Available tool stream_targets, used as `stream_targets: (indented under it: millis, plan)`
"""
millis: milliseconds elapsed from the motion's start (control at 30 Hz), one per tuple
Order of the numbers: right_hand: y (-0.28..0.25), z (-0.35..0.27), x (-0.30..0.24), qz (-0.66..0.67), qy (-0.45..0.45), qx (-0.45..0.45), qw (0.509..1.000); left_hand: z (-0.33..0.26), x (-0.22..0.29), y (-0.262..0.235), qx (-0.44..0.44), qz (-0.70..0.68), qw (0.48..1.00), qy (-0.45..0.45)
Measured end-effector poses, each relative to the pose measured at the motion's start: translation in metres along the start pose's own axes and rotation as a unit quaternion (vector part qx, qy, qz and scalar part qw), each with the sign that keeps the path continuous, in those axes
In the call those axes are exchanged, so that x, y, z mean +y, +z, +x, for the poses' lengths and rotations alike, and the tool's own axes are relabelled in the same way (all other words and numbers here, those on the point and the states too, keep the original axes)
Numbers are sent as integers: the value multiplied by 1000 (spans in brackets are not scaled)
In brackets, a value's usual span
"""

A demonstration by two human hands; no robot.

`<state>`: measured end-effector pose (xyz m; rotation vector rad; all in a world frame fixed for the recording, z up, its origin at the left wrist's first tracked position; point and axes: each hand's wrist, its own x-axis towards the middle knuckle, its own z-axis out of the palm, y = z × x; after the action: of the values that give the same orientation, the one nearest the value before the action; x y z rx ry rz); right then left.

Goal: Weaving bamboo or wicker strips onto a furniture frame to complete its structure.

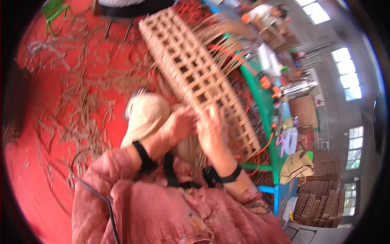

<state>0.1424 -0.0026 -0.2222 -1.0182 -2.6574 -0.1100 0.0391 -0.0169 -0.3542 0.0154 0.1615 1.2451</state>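
Note:
A long, boxy wicker basket [199, 77] with an open lattice face lies at a slant in front of me, its far end up and to the left. My left hand [180, 124] is closed at the basket's left edge, fingertips drawn together. Right beside it, my right hand [211, 132] is also closed, fingers bent over the same edge and overlapping the lattice. The two hands nearly meet. Blur and the fingers themselves hide what is pinched between them. My bent knee [148, 112] in beige trousers is under the basket's near side.
Brown cane scraps [81, 118] litter the red floor. A green-edged table [260, 101] at right bears orange-and-black tools [268, 83], a shiny metal cylinder [298, 87] and a beige cloth [296, 166]. Woven pieces [317, 203] stand stacked lower right. Another person [264, 18] works beyond. A green chair [53, 12] is far left.

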Motion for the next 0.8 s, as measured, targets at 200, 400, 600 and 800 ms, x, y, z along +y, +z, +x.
stream_targets:
  millis: [200,400,600,800]
  plan:
    - [7,-5,18,73,-35,70,994,2,-3,14,81,16,997,-10]
    - [-2,-10,10,118,-136,114,977,29,-1,2,-19,-36,999,10]
    - [-5,-18,-21,578,54,-152,800,41,12,10,-35,-17,998,-46]
    - [-12,-9,-48,826,86,-335,445,26,8,7,-27,54,998,-9]
